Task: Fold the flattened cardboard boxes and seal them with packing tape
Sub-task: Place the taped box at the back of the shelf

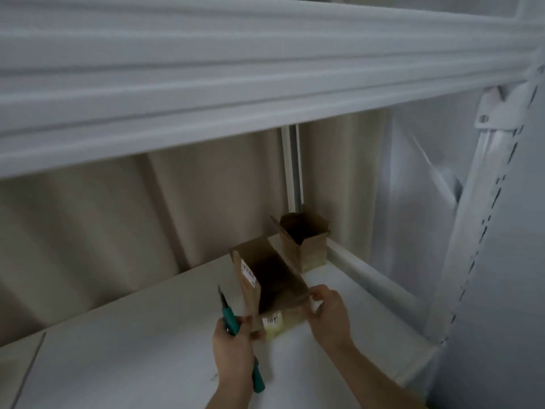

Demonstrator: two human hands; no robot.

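Note:
An open brown cardboard box (265, 278) with a white label on its left side stands on the white shelf board (147, 349). My left hand (233, 346) grips a teal-handled cutter (230, 320), blade pointing up, and touches the box's near left corner. My right hand (328, 312) pinches the box's near right edge, where clear tape shows on the front face. A second open cardboard box (303, 240) stands behind it at the shelf's back right corner.
A white metal shelf beam (265, 84) runs overhead across the view. A perforated white upright (483, 231) stands at the right. Beige corrugated wall panels (132, 216) close the back. The shelf's right rail (368, 276) borders the boxes.

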